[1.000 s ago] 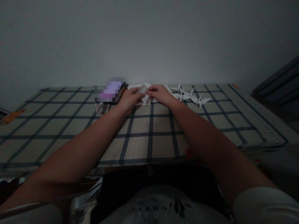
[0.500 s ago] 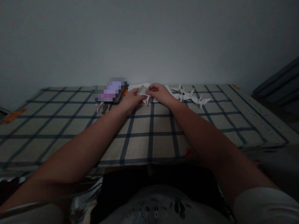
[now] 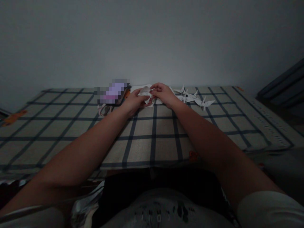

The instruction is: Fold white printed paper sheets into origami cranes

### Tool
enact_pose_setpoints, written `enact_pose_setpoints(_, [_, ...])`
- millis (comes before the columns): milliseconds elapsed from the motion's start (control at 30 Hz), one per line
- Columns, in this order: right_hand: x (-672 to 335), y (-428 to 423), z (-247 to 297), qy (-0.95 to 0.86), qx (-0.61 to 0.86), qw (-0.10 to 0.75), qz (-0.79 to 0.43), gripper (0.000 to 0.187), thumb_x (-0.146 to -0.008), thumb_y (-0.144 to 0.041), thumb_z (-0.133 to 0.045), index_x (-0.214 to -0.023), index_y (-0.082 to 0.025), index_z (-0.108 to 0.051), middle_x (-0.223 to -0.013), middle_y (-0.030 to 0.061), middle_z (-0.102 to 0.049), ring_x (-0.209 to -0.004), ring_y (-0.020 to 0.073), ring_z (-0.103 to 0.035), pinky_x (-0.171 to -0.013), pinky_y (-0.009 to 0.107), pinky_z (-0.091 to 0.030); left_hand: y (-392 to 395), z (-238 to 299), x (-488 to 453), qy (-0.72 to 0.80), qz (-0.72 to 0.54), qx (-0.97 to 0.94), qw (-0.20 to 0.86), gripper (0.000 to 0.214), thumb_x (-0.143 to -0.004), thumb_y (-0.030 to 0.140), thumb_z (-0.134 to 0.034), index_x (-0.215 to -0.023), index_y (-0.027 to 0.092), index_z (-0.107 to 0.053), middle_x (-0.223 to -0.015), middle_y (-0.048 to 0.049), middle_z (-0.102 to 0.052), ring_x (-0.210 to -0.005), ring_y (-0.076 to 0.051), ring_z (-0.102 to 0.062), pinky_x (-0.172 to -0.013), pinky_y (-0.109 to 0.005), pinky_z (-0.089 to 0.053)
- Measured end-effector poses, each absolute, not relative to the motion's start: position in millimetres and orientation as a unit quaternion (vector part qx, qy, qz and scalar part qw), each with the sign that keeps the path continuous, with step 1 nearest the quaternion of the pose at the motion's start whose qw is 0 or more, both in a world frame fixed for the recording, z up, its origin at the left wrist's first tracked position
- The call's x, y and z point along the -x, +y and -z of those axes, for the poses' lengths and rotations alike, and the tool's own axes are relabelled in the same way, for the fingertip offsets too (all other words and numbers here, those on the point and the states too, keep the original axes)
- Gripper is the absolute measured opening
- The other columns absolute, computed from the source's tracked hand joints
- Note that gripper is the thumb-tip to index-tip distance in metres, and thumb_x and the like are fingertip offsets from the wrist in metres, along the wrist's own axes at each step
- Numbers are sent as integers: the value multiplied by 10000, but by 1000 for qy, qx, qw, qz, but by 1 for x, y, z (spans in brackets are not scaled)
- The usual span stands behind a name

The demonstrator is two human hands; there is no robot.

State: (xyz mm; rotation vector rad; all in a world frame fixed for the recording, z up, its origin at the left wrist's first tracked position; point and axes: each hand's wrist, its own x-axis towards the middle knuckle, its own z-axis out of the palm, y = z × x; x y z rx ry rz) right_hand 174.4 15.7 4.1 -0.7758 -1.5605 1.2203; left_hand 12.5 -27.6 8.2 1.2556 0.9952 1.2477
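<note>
A small folded piece of white paper [image 3: 145, 91] is held up between my two hands near the back of the table. My left hand [image 3: 134, 102] pinches its left side, thumb at the front. On the other side, the fingers of my right hand [image 3: 163, 93] are closed on the paper's right edge. White sheets of paper [image 3: 136, 89] lie flat behind and beneath the hands. Just to the right stand several folded white paper cranes [image 3: 203, 103]. The fingertips partly cover the folds.
A phone with a lit, blurred screen [image 3: 115, 91] leans at the left, a pale cable or strap [image 3: 102, 110] below it. The checked tablecloth [image 3: 163, 148] spreads over the table. A plain wall [image 3: 152, 41] rises directly behind. Dark slatted furniture [image 3: 285, 84] stands at the right.
Between my fingers the folded paper has altered its shape, its upper flap now lower and more curved. My hands have shifted only slightly; the cranes and phone stay where they were.
</note>
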Motion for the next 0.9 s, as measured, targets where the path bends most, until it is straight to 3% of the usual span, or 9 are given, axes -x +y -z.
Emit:
enact_pose_setpoints(367, [-173,13,-6,-610,328,505,-514,158,-820,-103,-643,-928,-199,-579,-688,-56,-591,-623,63,-574,-626,184,-487,-30,-12,-12,419,-521,-521,531,611,-642,43,-738,-1225,156,-593,-951,-51,-702,-785,-144,-683,-781,-302,-566])
enact_pose_setpoints(700, [-174,11,-7,-618,339,497,-506,158,-825,-107,-640,-938,-198,-575,-671,-61,-583,-592,67,-556,-613,195,-472,-32,-14,-14,421,-516,-512,542,621,-578,60,-804,-1159,158,-608,-992,-56,-695,-832,-156,-682,-782,-292,-566])
enact_pose_setpoints(900, [-174,15,-5,-622,357,510,-475,153,-835,-133,-631,-948,-213,-566,-695,-55,-576,-634,78,-568,-654,208,-492,-33,-16,-11,412,-504,-513,560,686,-574,-4,-757,-1215,188,-604,-714,47,-604,-666,-97,-619,-812,-293,-548])
